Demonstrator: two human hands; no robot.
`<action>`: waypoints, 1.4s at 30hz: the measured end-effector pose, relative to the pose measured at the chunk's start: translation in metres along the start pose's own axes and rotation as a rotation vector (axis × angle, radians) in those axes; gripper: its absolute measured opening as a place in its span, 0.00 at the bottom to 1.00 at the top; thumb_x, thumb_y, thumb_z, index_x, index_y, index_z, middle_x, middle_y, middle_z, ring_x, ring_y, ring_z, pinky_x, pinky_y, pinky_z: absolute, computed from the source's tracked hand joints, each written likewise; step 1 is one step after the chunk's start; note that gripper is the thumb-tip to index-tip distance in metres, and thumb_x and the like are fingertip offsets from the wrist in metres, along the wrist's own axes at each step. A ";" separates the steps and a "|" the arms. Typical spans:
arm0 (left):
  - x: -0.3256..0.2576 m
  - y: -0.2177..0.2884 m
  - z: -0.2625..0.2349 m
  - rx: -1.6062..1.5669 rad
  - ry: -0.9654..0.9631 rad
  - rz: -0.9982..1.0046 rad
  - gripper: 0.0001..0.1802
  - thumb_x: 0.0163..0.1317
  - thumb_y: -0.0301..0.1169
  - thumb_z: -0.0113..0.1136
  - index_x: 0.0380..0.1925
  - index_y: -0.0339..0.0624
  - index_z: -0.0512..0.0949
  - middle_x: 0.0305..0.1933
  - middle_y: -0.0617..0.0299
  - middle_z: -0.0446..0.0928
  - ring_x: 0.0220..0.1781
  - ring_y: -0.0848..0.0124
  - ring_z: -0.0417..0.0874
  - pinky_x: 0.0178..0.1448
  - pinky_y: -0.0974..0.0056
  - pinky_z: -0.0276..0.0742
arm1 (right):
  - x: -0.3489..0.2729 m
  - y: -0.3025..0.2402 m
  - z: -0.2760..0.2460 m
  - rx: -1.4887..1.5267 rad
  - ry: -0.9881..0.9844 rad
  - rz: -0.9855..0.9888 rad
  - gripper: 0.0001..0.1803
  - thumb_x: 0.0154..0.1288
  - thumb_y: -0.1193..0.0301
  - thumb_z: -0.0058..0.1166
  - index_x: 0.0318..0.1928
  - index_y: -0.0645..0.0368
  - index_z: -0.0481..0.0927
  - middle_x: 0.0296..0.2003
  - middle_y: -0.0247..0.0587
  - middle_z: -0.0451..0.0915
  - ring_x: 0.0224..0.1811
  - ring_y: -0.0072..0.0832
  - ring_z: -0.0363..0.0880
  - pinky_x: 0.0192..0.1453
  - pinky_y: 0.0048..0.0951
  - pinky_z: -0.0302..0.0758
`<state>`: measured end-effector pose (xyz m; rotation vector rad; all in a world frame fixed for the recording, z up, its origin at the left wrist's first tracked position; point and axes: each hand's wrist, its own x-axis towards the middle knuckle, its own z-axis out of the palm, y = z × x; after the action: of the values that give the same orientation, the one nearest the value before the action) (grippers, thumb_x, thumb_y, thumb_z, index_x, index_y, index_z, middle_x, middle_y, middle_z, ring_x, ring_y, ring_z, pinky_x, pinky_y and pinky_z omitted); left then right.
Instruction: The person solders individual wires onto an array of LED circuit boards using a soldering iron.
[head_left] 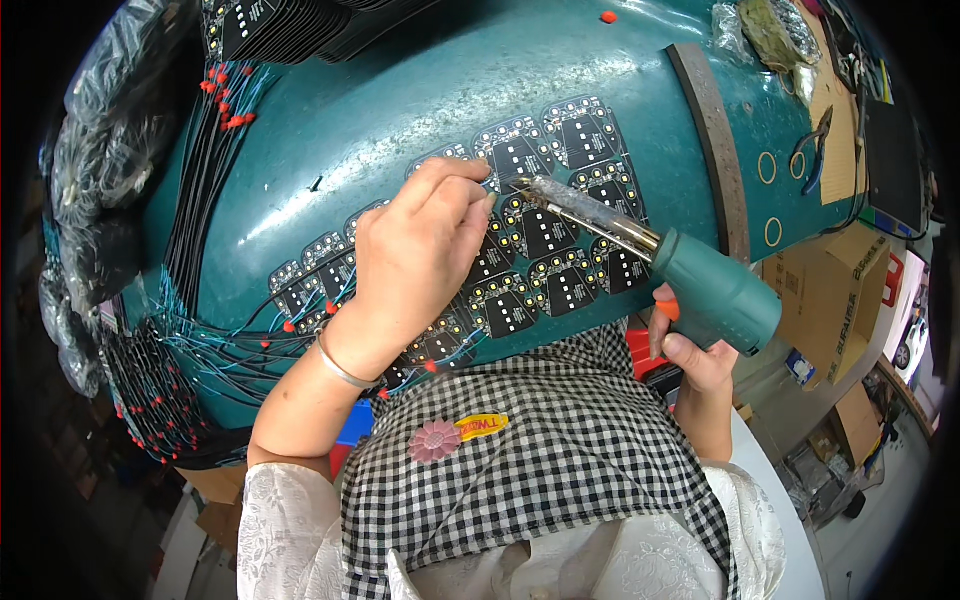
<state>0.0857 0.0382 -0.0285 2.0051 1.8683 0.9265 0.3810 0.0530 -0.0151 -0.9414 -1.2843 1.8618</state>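
My right hand (697, 350) grips a green pistol-shaped soldering gun (715, 290) with an orange trigger. Its metal tip points left, just above a black circuit board (518, 150) in a panel of joined boards. Close to that tip, my left hand (420, 235) is closed in a pinch on a thin wire, of which only a small bluish bit shows at the fingertips. Other blue and black wires (340, 298) with red ends run under the left forearm and across the nearer boards. The left hand hides part of the panel.
A bundle of black cables (205, 190) with red ends lies at left, beside plastic-wrapped bags (110, 140). Stacked boards (290, 30) stand at the far left. To the right are a dark metal bar (712, 150), pliers (818, 150), rubber bands (773, 232) and a cardboard box (825, 290).
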 end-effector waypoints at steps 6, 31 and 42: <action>-0.001 0.005 0.002 -0.029 -0.006 -0.111 0.05 0.54 0.20 0.67 0.27 0.39 0.79 0.42 0.63 0.83 0.20 0.80 0.72 0.23 0.73 0.69 | 0.003 0.001 -0.001 -0.074 -0.010 -0.012 0.15 0.55 0.78 0.64 0.44 0.67 0.78 0.32 0.40 0.78 0.30 0.25 0.76 0.34 0.26 0.74; 0.005 0.007 0.003 -0.043 0.001 -0.125 0.07 0.52 0.23 0.65 0.23 0.41 0.74 0.40 0.64 0.81 0.23 0.66 0.81 0.26 0.64 0.78 | 0.002 0.002 0.005 -0.025 0.163 -0.003 0.32 0.53 0.64 0.67 0.52 0.73 0.71 0.25 0.43 0.75 0.16 0.25 0.72 0.18 0.22 0.68; -0.001 0.009 -0.041 0.030 -0.120 -0.042 0.09 0.50 0.24 0.66 0.33 0.38 0.79 0.48 0.57 0.79 0.36 0.59 0.84 0.38 0.61 0.81 | 0.004 0.008 0.000 0.029 0.158 -0.106 0.37 0.56 0.65 0.65 0.60 0.77 0.65 0.24 0.43 0.74 0.18 0.26 0.72 0.19 0.22 0.70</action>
<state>0.0689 0.0263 0.0078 1.9834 1.8627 0.7539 0.3776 0.0541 -0.0236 -0.9654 -1.1858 1.6859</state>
